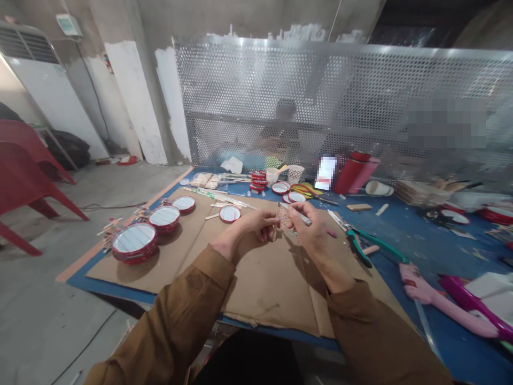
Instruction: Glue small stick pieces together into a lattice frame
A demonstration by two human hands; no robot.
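Note:
Over the cardboard sheet (264, 299), my left hand (258, 224) pinches a small wooden piece (275, 231), partly hidden by the fingers. Close beside it, my right hand (315, 230) is closed around a slim, pale, pen-like tool (302, 218) whose exact kind I cannot make out. The tool's far end is near the left fingertips; whether it touches the wood I cannot tell. Behind the hands sits a small heap of pale bits (287, 222). A small round red-rimmed piece with a white top (230, 214) rests left of my hands.
Three larger red-rimmed round pieces (134, 241) line the cardboard's left side, with wooden sticks behind them. Green-handled pliers (358, 248) and a pink glue gun (433, 299) lie to the right. Paper cups (295, 174), a phone (325, 174) and a red bottle (351, 172) stand behind.

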